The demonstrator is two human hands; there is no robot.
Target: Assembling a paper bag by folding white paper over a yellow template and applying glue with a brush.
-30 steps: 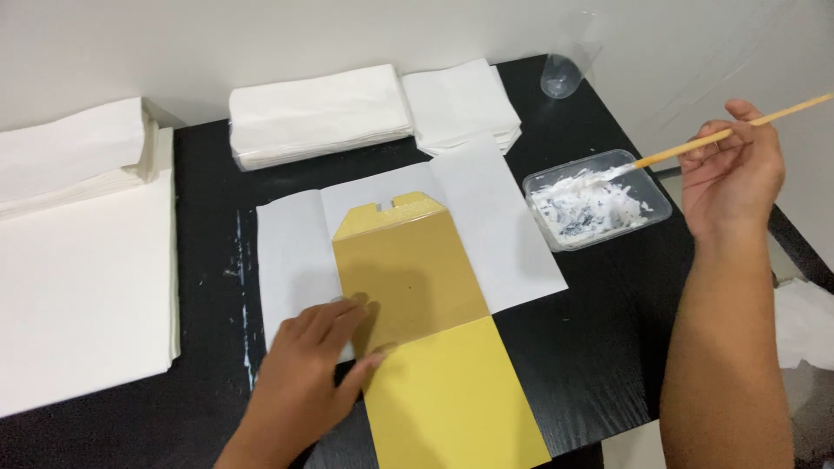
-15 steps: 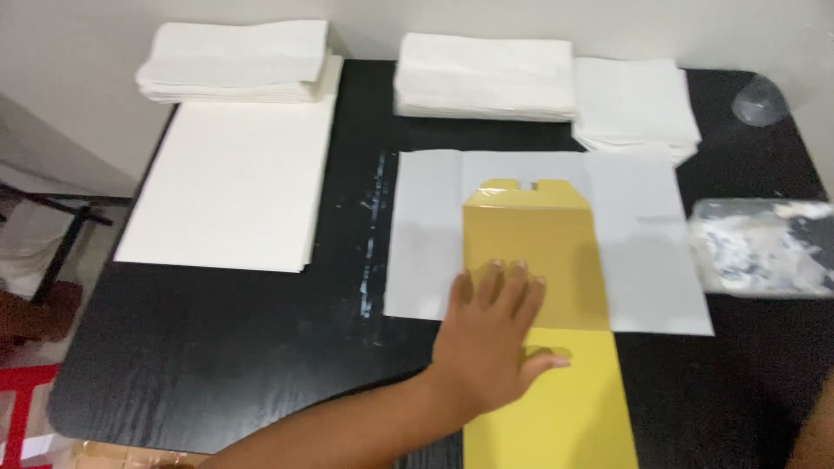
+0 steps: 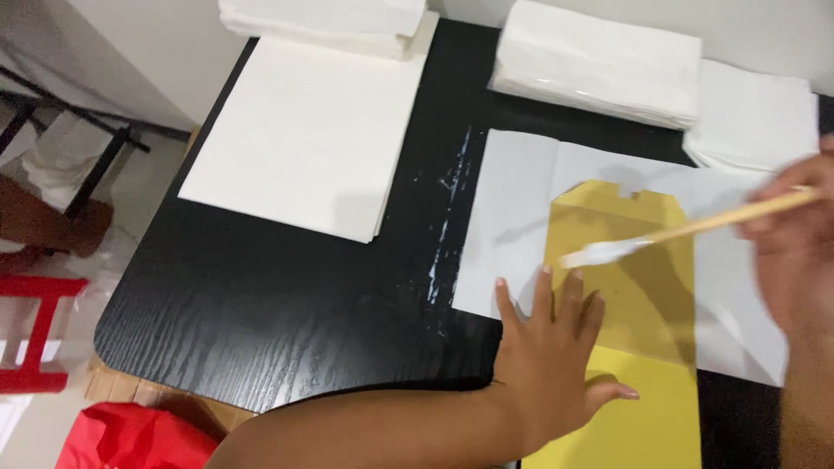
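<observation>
1. Since the earlier frame, the right hand (image 3: 795,252) is coming back into view, gripping a wooden stick (image 3: 695,228) whose white-smeared tip is hovering over the yellow envelope (image 3: 643,287).
2. The left hand (image 3: 552,352) is pressing flat, fingers spread, on the envelope's lower left edge.
3. The envelope is lying on a white sheet (image 3: 512,217) on the black counter (image 3: 287,304), which is showing white streaks.
4. Paper stacks (image 3: 304,122) are sitting along the counter's far side; a red stool (image 3: 35,330) is standing on the floor.
</observation>
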